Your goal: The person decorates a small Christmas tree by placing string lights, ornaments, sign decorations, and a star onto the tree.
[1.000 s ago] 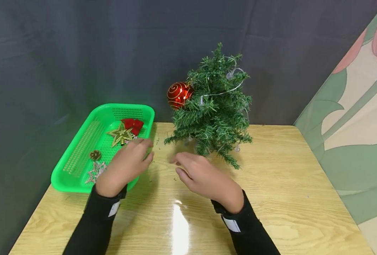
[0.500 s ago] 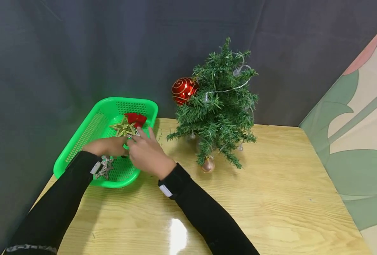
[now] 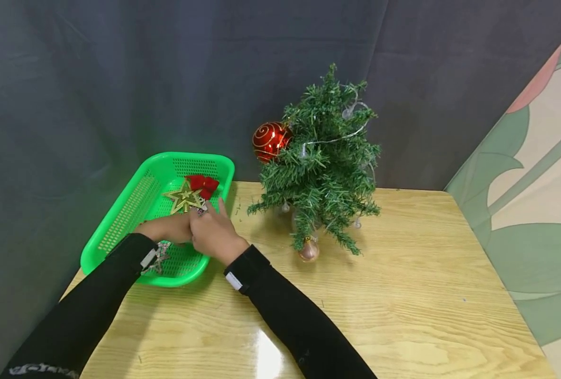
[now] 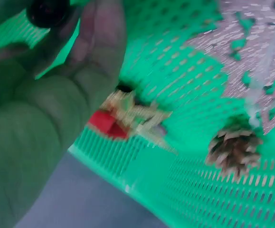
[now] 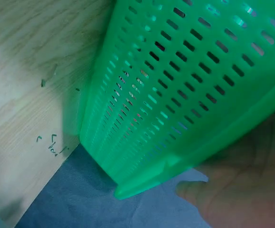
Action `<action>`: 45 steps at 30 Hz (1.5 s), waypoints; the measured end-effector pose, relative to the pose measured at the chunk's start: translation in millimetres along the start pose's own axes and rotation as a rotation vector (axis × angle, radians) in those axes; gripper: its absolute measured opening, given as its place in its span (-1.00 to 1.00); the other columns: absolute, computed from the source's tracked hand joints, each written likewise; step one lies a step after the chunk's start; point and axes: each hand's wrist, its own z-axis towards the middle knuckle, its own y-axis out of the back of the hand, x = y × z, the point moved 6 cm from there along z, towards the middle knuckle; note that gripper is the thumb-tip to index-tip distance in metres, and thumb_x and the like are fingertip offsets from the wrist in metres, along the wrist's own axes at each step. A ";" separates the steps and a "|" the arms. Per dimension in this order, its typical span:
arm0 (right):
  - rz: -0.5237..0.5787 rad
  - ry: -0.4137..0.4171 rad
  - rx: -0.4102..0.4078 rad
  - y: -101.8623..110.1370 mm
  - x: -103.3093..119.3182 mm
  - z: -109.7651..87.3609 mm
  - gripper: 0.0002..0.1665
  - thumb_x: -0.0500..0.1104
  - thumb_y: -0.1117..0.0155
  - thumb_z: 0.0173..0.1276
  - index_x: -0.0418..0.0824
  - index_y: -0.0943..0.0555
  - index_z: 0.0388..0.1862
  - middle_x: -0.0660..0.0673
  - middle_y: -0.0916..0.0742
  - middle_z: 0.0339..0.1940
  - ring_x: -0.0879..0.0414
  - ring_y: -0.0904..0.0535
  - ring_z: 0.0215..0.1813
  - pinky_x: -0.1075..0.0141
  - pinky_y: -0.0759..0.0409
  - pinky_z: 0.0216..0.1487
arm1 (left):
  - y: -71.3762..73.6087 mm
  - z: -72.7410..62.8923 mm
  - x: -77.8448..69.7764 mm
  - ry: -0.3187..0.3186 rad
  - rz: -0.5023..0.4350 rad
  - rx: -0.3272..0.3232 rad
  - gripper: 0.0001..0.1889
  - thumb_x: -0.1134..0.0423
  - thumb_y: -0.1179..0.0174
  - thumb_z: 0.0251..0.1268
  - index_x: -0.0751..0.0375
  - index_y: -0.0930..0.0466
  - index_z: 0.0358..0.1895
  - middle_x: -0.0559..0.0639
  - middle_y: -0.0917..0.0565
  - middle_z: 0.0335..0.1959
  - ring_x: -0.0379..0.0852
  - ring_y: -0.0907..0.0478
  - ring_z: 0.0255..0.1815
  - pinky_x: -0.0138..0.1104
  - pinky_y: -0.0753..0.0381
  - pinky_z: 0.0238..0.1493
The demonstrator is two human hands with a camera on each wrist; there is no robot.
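My left hand (image 3: 168, 229) reaches inside the green plastic basket (image 3: 119, 208). In the left wrist view its fingers curl beside a dark, glossy round thing (image 4: 49, 12), which they seem to grip; its kind is unclear. My right hand (image 3: 214, 234) meets the left one over the basket's right side, fingertips partly hidden. Whether it holds anything cannot be made out. A small silvery ornament (image 3: 202, 208) shows at its fingers. A gold star (image 3: 184, 196) and a red bow (image 3: 203, 185) lie in the far end. A silver glitter star (image 3: 159, 258) and a pine cone (image 4: 234, 151) are there too.
A small artificial Christmas tree (image 3: 325, 163) stands right of the basket on the wooden table (image 3: 427, 273). On it hang a red bauble (image 3: 271, 141), a pinkish bauble (image 3: 309, 250) and a clear light string. A dark cloth (image 3: 190, 79) covers the back.
Both hands have come left and together over the basket. A pinkish bauble, earlier not visible near the right hand, now shows at the tree's lower front. In the last half second the hands have shifted slightly.
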 end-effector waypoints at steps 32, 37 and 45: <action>0.826 0.111 -0.340 158.0 -57.6 -181.6 -0.55 -0.13 -0.07 0.26 -0.05 -0.34 0.15 0.04 -0.55 -0.09 0.25 -0.50 -0.21 0.33 -0.47 -0.23 | 13.4 -76.6 -179.3 -0.609 -0.204 -0.545 -0.85 0.28 -0.06 0.15 -0.03 -0.47 -0.21 -0.19 -0.50 -0.42 -0.27 -0.43 -0.45 -0.36 -0.45 -0.41; 0.736 0.044 -0.375 147.6 -71.1 -180.5 -0.73 0.01 -0.08 0.23 0.03 -0.49 -0.09 0.13 -0.59 -0.37 0.31 -0.48 -0.45 0.40 -0.45 -0.47 | 4.8 -70.3 -192.8 -0.630 -0.211 -0.628 -0.85 0.21 -0.06 0.15 -0.06 -0.47 -0.20 -0.26 -0.48 -0.45 -0.29 -0.40 -0.48 -0.39 -0.43 -0.47; 0.782 -0.044 -0.690 168.9 -94.8 -206.6 -0.89 -0.10 -0.08 0.25 -0.07 -0.54 -0.35 0.09 -0.55 -0.55 0.20 -0.38 -0.62 0.35 -0.35 -0.62 | 7.8 -77.3 -220.8 -0.648 -0.274 -0.638 -0.85 0.33 -0.08 0.12 0.02 -0.48 -0.24 -0.21 -0.48 -0.48 -0.28 -0.41 -0.47 -0.36 -0.43 -0.42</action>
